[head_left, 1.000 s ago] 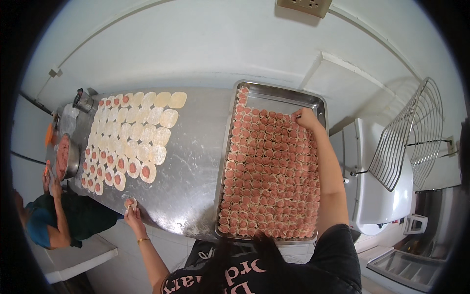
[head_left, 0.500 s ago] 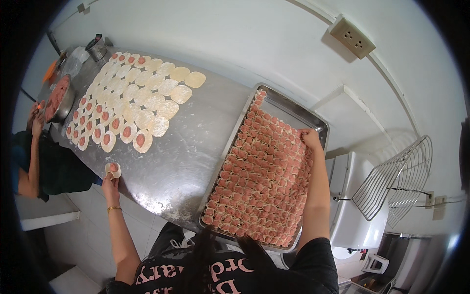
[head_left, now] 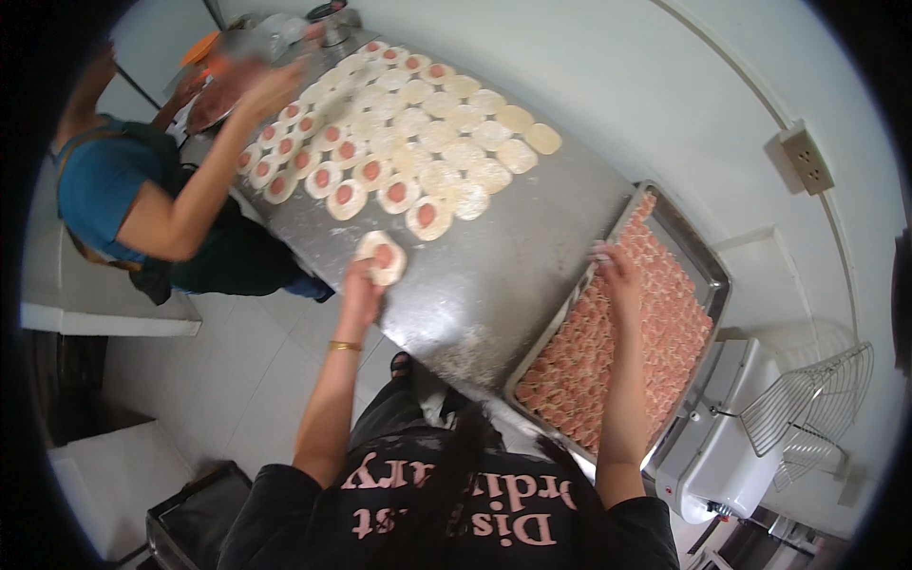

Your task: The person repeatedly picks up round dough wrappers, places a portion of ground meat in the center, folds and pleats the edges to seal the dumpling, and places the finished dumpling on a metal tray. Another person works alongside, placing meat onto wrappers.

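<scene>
My left hand [head_left: 360, 293] grips the edge of a round dumpling wrapper [head_left: 382, 258] with pink meat filling in its middle, just above the table's near edge. Over the left rim of the metal tray [head_left: 529, 365] is my right hand [head_left: 617, 273], its fingers loosely apart and pale-tipped, with nothing visible in them. Tight rows of small filled dumplings [head_left: 608, 351] cover most of that tray; its far right corner shows bare metal. On the steel table [head_left: 494, 275] lie rows of flat wrappers [head_left: 461, 152]; several along the near and left sides carry meat filling.
At the left, a co-worker [head_left: 142, 190] stretches an arm over the wrappers, the hand blurred. Close by are a bowl of pink meat filling [head_left: 218, 103] and a metal container [head_left: 332, 27]. Right of the tray stands a white machine [head_left: 722, 446] with a wire guard [head_left: 798, 404].
The view has swung left. My right hand has left the tray's far right dumplings and come to its left rim. My left hand still holds the wrapper, now raised. The co-worker leans in.
</scene>
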The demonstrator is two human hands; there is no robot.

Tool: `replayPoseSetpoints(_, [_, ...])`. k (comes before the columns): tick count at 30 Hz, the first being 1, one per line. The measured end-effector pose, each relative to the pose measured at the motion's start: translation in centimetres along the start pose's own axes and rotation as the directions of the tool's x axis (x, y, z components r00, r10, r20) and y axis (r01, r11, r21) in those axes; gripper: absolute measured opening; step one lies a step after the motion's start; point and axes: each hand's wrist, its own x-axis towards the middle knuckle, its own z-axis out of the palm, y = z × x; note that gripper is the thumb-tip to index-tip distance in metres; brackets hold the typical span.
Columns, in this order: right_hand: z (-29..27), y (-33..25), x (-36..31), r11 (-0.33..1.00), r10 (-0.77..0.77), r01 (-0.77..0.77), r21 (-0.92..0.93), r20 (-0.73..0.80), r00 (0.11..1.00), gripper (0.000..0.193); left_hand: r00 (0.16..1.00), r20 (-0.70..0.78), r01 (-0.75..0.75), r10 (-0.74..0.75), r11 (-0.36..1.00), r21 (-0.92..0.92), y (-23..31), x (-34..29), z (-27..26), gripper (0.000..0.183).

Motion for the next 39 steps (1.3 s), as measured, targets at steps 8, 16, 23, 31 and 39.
replayPoseSetpoints(8, [19.6,-1.3,-8.2,0.840,0.330,-0.414,0.350,0.275,0.903,0.030,0.940,0.210,0.226,-0.268,0.952,0.205,-1.0,-4.5,6.4,0.038])
replayPoseSetpoints(16, [21.7,2.6,-11.0,0.868,0.446,-0.446,0.219,0.050,0.894,0.024,0.949,0.301,-0.221,-0.092,0.484,0.846,-3.9,-3.7,3.8,0.035])
replayPoseSetpoints(23, [23.7,3.5,-11.6,0.882,0.384,-0.346,0.320,-0.060,0.922,0.028,0.940,0.197,0.142,-0.277,0.847,0.512,-3.7,-2.9,1.1,0.031])
replayPoseSetpoints(31, [24.9,3.0,-12.2,0.939,0.256,-0.226,0.258,-0.089,0.962,0.026,0.873,0.359,0.161,-0.331,0.889,0.428,-2.2,-4.1,0.9,0.024])
replayPoseSetpoints(39, [24.1,0.4,-12.4,0.837,0.264,-0.166,0.521,-0.118,0.957,0.019,0.864,0.324,0.307,-0.385,0.913,0.267,-2.3,-3.7,1.0,0.014])
